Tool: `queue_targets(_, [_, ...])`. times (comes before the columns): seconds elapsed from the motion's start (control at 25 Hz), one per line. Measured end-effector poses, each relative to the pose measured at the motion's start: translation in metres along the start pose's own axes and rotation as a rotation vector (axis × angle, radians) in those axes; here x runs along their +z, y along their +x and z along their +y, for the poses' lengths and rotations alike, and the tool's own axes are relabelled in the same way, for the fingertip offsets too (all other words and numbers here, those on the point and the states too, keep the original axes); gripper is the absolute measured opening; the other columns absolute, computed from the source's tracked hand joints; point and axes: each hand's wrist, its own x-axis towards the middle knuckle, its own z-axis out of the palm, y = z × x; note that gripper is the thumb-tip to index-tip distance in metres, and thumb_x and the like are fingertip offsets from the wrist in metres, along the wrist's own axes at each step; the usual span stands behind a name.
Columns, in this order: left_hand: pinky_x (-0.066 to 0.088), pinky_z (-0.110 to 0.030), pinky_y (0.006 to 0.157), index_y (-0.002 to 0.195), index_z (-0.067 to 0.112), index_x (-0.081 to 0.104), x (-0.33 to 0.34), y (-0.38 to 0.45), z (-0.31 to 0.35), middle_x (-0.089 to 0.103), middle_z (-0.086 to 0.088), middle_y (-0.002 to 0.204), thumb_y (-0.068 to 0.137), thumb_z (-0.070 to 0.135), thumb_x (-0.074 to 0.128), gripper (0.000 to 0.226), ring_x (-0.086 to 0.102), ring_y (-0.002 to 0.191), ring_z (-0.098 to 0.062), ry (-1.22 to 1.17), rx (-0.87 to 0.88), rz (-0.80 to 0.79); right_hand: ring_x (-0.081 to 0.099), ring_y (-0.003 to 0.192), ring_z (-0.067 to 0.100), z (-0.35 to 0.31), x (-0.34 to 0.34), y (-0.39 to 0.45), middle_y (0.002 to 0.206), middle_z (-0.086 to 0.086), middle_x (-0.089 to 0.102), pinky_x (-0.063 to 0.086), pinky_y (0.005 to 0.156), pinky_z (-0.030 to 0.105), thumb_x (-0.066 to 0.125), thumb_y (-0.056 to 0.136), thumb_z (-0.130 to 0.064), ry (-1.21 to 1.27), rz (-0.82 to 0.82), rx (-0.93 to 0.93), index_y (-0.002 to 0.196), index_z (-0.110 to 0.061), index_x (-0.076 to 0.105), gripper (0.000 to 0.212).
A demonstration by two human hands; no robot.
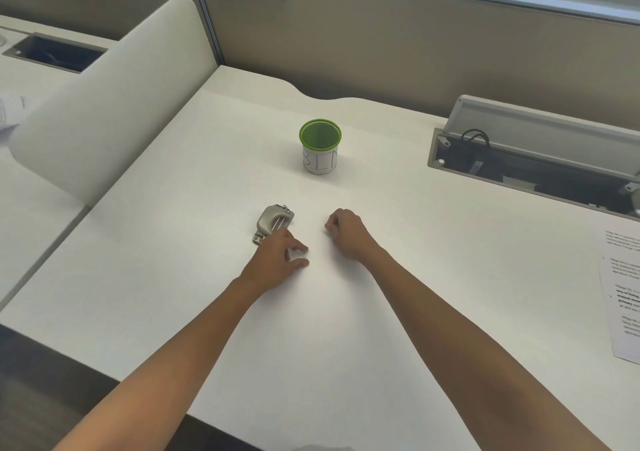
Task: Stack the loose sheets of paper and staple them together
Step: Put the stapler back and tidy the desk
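Hands rest on the white desk (346, 312) near its middle, neither one holding anything. The left hand (277, 260) lies palm down with its fingers loosely spread, their far side touching or just overlapping the near end of the metal stapler (273, 223); it is not gripped. The right hand (346, 234) sits just beside it, curled into a loose fist with the knuckles on the desk, nothing visible inside it.

The printed sheets (623, 294) lie at the right edge of the desk, well apart from both hands and partly cut off by the frame, so how many there are, and whether they are squared up, cannot be told. A green-rimmed cup (320, 147) stands farther back toward the far edge, and an open cable tray (519, 166) sits at the far right.

The likely trouble is order: picking up the stapler now, with the paper unstacked and out of reach, would leave one hand to gather the sheets, and they could skew or slide off the right edge. A reach across to the right could also nudge the stapler aside. Unaligned edges would mean a staple that misses a sheet.
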Motion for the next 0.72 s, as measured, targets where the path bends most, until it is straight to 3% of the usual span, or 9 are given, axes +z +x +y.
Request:
queue_targets(0.16, [0.038,-0.014,0.064,0.100,0.015,0.079,0.000,0.005,0.003,0.058,0.002,0.092,0.084,0.019,0.078,0.016,0.051,0.065,-0.002,-0.008,-0.021,0.028,0.049,0.084,0.017,0.010,-0.002,-0.016,0.087,-0.006,0.052,0.039,0.059,0.006,0.049,0.100,-0.007,0.160,0.062,0.022,0.093,-0.012,0.054,0.009])
queue_targets(0.24, [0.039,-0.020,0.064,0.095,0.014,0.080,-0.001,0.007,0.006,0.059,0.002,0.088,0.082,0.016,0.079,0.012,0.051,0.065,0.001,-0.014,-0.037,0.031,0.050,0.084,0.017,0.013,-0.002,-0.020,0.090,-0.003,0.054,0.037,0.060,0.007,0.050,0.100,-0.009,0.196,0.071,0.032,0.093,-0.012,0.054,0.008])
queue_targets(0.4, [0.057,-0.039,0.056,0.087,0.009,0.079,0.000,0.010,0.015,0.068,-0.015,0.087,0.085,0.009,0.074,0.006,0.059,0.053,-0.019,-0.029,-0.149,-0.014,0.051,0.085,0.018,0.015,-0.002,-0.027,0.096,0.001,0.055,0.035,0.062,0.009,0.050,0.100,-0.010,0.231,0.082,0.050,0.093,-0.012,0.054,0.008])
queue_targets(0.52, [0.053,-0.027,0.044,0.088,0.005,0.075,0.003,0.014,0.016,0.067,-0.016,0.088,0.088,0.006,0.067,0.008,0.058,0.051,-0.020,-0.006,-0.154,-0.045,0.051,0.085,0.019,0.017,0.004,-0.036,0.096,0.002,0.056,0.036,0.063,0.010,0.051,0.101,-0.011,0.265,0.097,0.060,0.092,-0.012,0.054,0.009])
queue_targets(0.6, [0.055,-0.029,0.049,0.088,0.004,0.073,0.004,0.016,0.017,0.064,-0.011,0.086,0.089,0.005,0.061,0.012,0.060,0.059,-0.021,0.065,-0.125,-0.074,0.051,0.085,0.018,0.020,0.007,-0.042,0.096,0.002,0.056,0.037,0.063,0.009,0.051,0.100,-0.012,0.268,0.109,0.046,0.092,-0.012,0.054,0.009])
queue_targets(0.72, [0.054,-0.042,0.078,0.094,0.004,0.067,0.009,0.015,0.018,0.053,-0.003,0.096,0.092,0.004,0.053,0.014,0.060,0.084,-0.025,0.215,-0.068,-0.127,0.052,0.085,0.018,0.024,0.009,-0.047,0.096,0.002,0.057,0.039,0.063,0.008,0.051,0.100,-0.012,0.296,0.120,0.031,0.093,-0.013,0.055,0.008])
